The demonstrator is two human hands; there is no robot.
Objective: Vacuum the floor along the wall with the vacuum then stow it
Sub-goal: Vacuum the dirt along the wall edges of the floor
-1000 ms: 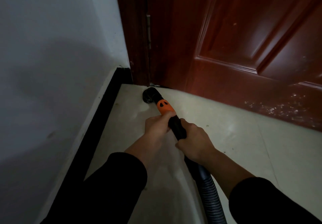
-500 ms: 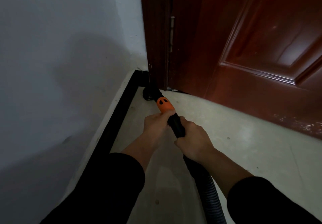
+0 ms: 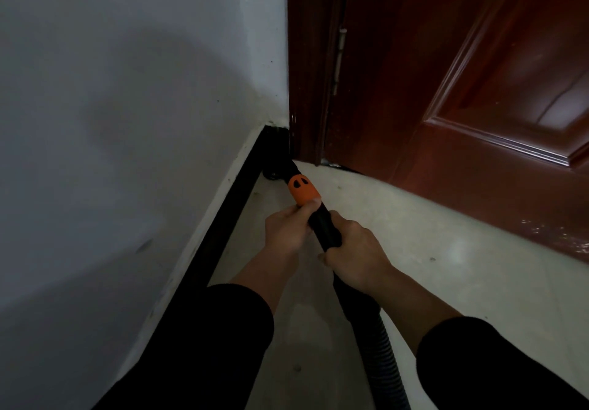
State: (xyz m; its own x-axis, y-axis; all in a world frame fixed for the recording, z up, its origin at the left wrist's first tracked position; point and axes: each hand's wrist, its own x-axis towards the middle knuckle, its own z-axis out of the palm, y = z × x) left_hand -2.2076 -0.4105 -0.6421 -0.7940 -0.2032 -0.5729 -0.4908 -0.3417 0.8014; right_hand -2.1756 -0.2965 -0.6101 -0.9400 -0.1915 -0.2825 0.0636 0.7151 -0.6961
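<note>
I hold the black vacuum wand (image 3: 323, 225) with both hands. My left hand (image 3: 287, 229) grips it just behind the orange collar (image 3: 302, 190). My right hand (image 3: 357, 250) grips it a little lower, where the ribbed grey hose (image 3: 381, 355) begins. The black nozzle (image 3: 274, 172) rests on the pale floor (image 3: 430, 250) in the corner, touching the black skirting (image 3: 223, 228) under the white wall (image 3: 127, 122).
A dark red wooden door (image 3: 462, 74) and its frame (image 3: 304, 59) close off the far side of the corner. Pale scuff marks spot the door's bottom right. Small specks lie on the floor tiles. Both my forearms wear black sleeves.
The nozzle has slid left from under the door into the corner against the skirting. My view has shifted left, showing more wall. Both hands keep their grip.
</note>
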